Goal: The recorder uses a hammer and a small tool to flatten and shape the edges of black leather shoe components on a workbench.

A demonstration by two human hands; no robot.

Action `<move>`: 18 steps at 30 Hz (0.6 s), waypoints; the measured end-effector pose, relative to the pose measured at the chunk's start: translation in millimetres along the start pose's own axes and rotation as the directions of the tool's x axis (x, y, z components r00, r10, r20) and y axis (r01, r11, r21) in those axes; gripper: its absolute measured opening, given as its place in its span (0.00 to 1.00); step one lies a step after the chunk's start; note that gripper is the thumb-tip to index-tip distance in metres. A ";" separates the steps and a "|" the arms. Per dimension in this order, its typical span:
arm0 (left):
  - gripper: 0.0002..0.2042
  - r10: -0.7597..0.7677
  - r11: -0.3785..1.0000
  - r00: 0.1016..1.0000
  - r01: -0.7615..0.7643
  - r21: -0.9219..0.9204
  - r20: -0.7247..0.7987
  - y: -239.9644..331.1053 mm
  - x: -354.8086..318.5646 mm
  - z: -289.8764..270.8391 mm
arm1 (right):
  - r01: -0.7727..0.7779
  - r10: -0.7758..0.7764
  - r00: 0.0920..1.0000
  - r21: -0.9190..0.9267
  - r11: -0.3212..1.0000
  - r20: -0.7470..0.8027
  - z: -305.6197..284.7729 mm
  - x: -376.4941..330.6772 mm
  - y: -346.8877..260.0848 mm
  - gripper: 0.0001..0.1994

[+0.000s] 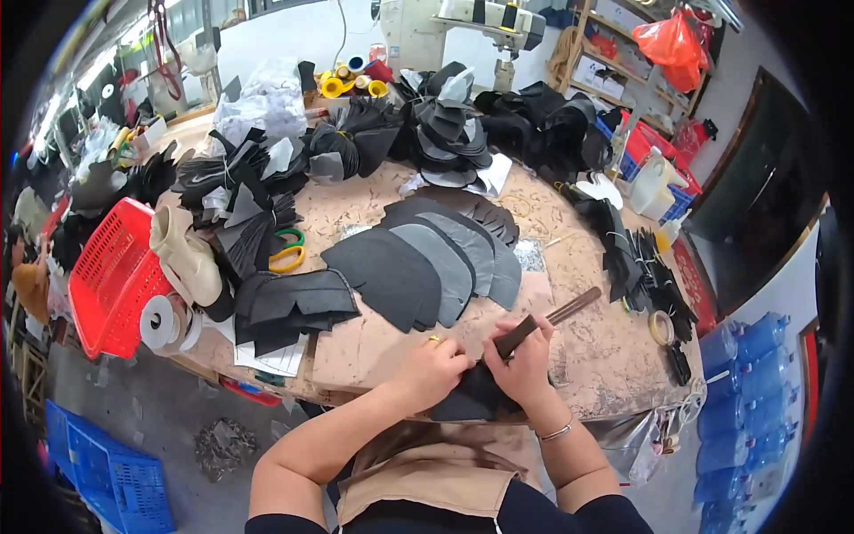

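Note:
My right hand point(525, 363) is closed around a dark brown, hammer-like tool point(574, 306), its long narrow end pointing up and right over the table. At the table's front edge lies a dark shoe-upper piece point(471, 399), partly covered by both hands. Its upper edge is pinched by my left hand point(432, 372), whose fingers are curled close to the right hand. Just beyond my hands, flat black cut pieces point(384, 274) are fanned out, overlapping grey-faced pieces point(436, 258). A folded stack of black pieces point(294, 303) sits to their left.
Scissors point(287, 258) with yellow and green handles, a beige boot point(187, 258) and a red basket point(111, 276) stand left. Bundled black pieces point(445, 133) line the back, before a sewing machine point(498, 36). A tape roll point(661, 327) lies right; blue water bottles point(743, 392) stand beside the table.

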State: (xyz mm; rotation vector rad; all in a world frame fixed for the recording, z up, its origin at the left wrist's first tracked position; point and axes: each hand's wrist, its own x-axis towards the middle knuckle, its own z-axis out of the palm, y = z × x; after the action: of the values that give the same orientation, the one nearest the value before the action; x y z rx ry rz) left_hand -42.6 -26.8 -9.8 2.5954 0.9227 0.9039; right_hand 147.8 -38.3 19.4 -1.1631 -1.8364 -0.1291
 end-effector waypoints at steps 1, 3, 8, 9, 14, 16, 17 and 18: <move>0.11 -0.002 1.000 1.000 0.002 0.003 -0.001 0.7 -0.2 0.1 | 0.011 -0.011 1.000 -0.028 1.000 0.004 -3.7 2.6 -5.5 0.12; 0.11 -0.029 0.999 1.000 0.029 0.023 -0.004 4.6 -1.8 1.6 | 0.019 -0.018 1.000 -0.052 0.998 0.011 -2.4 3.4 -10.9 0.13; 0.09 -0.038 0.999 0.991 0.036 -0.019 -0.125 1.8 -3.6 4.8 | 0.031 -0.034 0.999 -0.085 0.996 -0.034 7.7 -0.9 -4.5 0.13; 0.09 -0.063 0.997 0.984 0.055 -0.048 -0.170 0.8 -3.4 3.3 | 0.022 -0.023 0.999 -0.050 0.999 -0.031 7.9 -1.1 -3.5 0.13; 0.08 0.046 0.990 0.995 -0.033 0.139 -0.091 5.7 -5.7 -2.5 | 0.011 -0.011 1.000 -0.029 1.000 0.000 -3.1 1.8 -12.7 0.13; 0.08 0.059 0.976 0.995 -0.041 0.214 -0.081 8.8 -6.8 -2.7 | -0.001 0.001 1.000 -0.025 1.000 0.011 -6.9 4.8 -18.7 0.12; 0.08 0.042 0.974 0.996 -0.024 0.226 -0.076 9.3 -7.7 -2.6 | 0.032 -0.030 0.999 -0.090 0.995 0.020 -5.7 6.2 -21.7 0.12; 0.07 0.040 0.973 0.997 -0.023 0.230 -0.069 9.5 -6.0 -2.4 | 0.058 -0.055 0.998 -0.167 0.984 0.024 -6.0 7.2 -24.4 0.12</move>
State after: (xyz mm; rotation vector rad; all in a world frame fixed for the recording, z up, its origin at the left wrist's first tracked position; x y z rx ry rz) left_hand -43.1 -37.9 -6.8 2.7930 1.0667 0.9582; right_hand 132.4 -50.0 36.9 -1.2316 -1.9055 -0.3115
